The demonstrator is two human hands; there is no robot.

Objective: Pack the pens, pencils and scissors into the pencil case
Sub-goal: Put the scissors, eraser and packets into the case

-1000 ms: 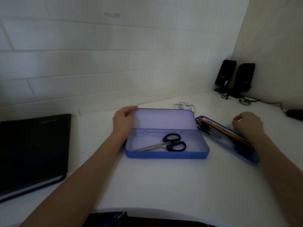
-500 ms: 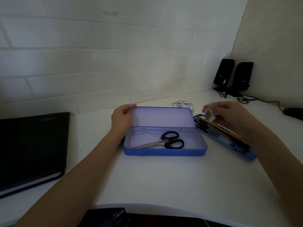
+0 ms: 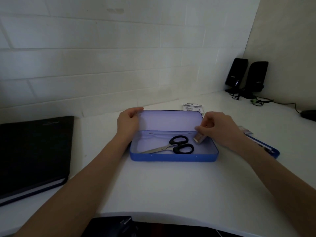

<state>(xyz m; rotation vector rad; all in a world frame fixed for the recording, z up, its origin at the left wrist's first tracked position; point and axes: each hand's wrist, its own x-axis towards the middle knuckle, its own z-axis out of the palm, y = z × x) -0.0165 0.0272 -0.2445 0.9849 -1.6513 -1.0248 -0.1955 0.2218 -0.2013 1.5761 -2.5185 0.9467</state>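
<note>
A blue pencil case (image 3: 172, 158) lies open in the middle of the white desk, its lid standing up at the back. Black-handled scissors (image 3: 174, 147) lie inside it. My left hand (image 3: 127, 122) grips the lid's left corner. My right hand (image 3: 220, 128) hovers over the case's right end, its fingertips pinching a small pale eraser (image 3: 199, 138) just above the case floor. A blue pack of pens and pencils (image 3: 263, 145) lies to the right, mostly hidden behind my right forearm.
A black notebook (image 3: 34, 151) lies at the left. Two black speakers (image 3: 246, 77) with cables stand in the back right corner, and a dark mouse (image 3: 308, 115) sits at the right edge. A small white packet (image 3: 192, 106) lies behind the case.
My right hand lifted a small eraser from beside the pen pack and carried it left into the case's right end. My left hand stayed on the lid.
</note>
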